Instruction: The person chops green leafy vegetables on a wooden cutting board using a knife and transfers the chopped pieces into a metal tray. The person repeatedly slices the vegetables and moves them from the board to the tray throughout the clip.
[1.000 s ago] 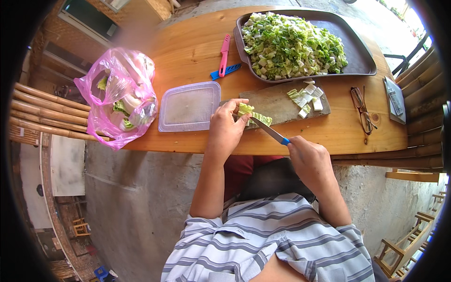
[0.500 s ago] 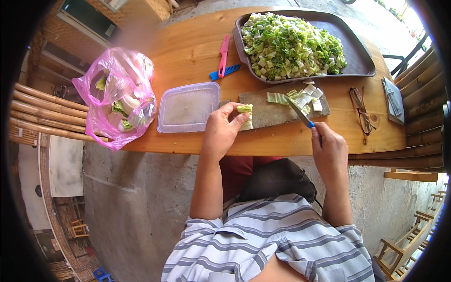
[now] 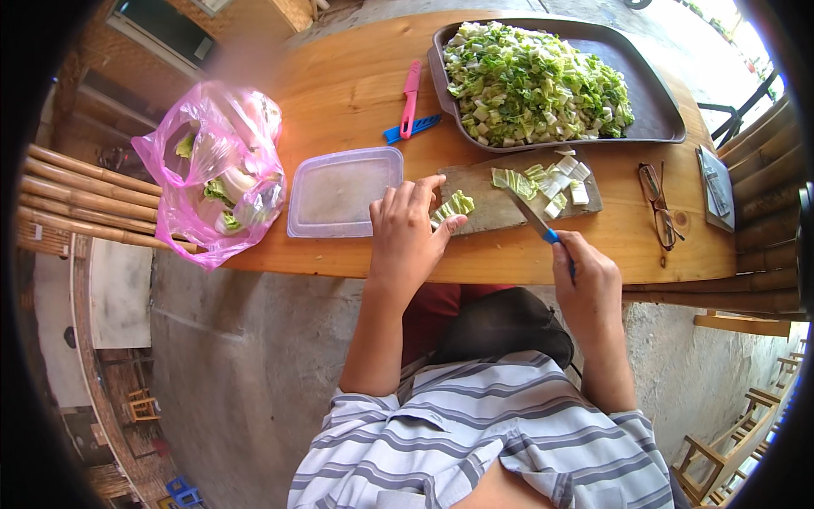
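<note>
In my right hand (image 3: pixel 587 270) is a knife (image 3: pixel 532 217) with a blue handle, its blade tip by the cut cabbage pieces on the chopping board (image 3: pixel 485 222). My left hand (image 3: pixel 409 222) is at the board's left end, its fingers stretched and the thumb apart. A strip of pale green napa cabbage (image 3: pixel 455 206) lies between its thumb and fingers, the thumb close against it. White and light green cut cabbage pieces (image 3: pixel 555 181) are scattered over the board's right half. Beyond the board, a dark tray (image 3: pixel 657 102) carries a large heap of chopped cabbage (image 3: pixel 538 85).
On the left, a pink plastic bag (image 3: pixel 191 212) holds cabbage. Beside my left hand sits a clear plastic container lid (image 3: pixel 343 193). A pink knife (image 3: pixel 411 97) and a blue sheath (image 3: pixel 413 128) lie behind. Eyeglasses (image 3: pixel 660 208) and a packet (image 3: pixel 716 188) lie on the right.
My left hand's fingers have opened from a pinch on the cabbage strip, which now lies lower and flatter on the board. The knife has shifted slightly left, over the cut pieces.
</note>
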`<control>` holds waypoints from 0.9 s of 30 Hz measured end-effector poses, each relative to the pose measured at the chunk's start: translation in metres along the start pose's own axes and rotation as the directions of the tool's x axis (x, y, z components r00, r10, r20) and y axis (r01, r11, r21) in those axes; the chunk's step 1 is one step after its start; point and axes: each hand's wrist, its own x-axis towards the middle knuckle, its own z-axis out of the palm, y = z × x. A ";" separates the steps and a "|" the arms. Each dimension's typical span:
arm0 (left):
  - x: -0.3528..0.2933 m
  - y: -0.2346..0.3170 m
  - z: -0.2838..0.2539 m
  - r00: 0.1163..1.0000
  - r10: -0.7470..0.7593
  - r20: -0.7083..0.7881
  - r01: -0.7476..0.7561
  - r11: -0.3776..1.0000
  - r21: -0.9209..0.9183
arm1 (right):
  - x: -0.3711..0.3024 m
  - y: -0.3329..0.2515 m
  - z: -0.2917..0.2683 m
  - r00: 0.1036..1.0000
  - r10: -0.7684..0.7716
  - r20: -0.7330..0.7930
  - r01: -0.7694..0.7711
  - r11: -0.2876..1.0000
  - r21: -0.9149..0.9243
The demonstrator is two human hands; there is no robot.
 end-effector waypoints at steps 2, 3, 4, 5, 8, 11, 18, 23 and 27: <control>-0.006 -0.006 0.005 0.999 0.011 -0.042 -0.012 1.000 -0.026 | -0.002 -0.006 0.009 0.998 -0.064 0.002 0.064 0.998 0.027; -0.009 -0.008 0.008 0.998 0.016 -0.065 -0.019 0.999 -0.040 | -0.002 -0.008 0.015 0.990 -0.136 -0.021 0.136 0.990 0.027; -0.011 -0.009 0.011 0.996 0.019 -0.085 -0.024 0.998 -0.051 | -0.002 -0.011 0.021 0.989 -0.147 -0.010 0.147 0.989 0.018; -0.014 -0.010 0.014 0.994 0.023 -0.106 -0.030 0.998 -0.062 | -0.002 -0.015 0.027 0.987 -0.158 0.001 0.158 0.987 0.010; -0.016 -0.006 0.019 0.991 0.011 -0.136 -0.023 0.996 -0.088 | -0.002 -0.021 0.039 0.984 -0.173 0.037 0.174 0.985 -0.015; -0.017 -0.006 0.020 0.988 0.004 -0.155 -0.019 0.995 -0.096 | -0.001 -0.027 0.046 0.983 -0.177 0.048 0.180 0.982 -0.054; -0.019 -0.010 0.027 0.981 0.034 -0.191 -0.056 0.992 -0.112 | -0.001 -0.036 0.053 0.978 -0.176 0.110 0.200 0.941 -0.273; -0.021 -0.012 0.031 0.977 0.021 -0.212 -0.054 0.987 -0.152 | 0.004 -0.038 0.058 0.973 -0.181 0.139 0.218 0.922 -0.321; -0.023 -0.007 0.028 0.969 0.000 -0.246 -0.037 0.989 -0.146 | -0.001 -0.022 0.041 0.976 -0.184 0.118 0.213 0.924 -0.316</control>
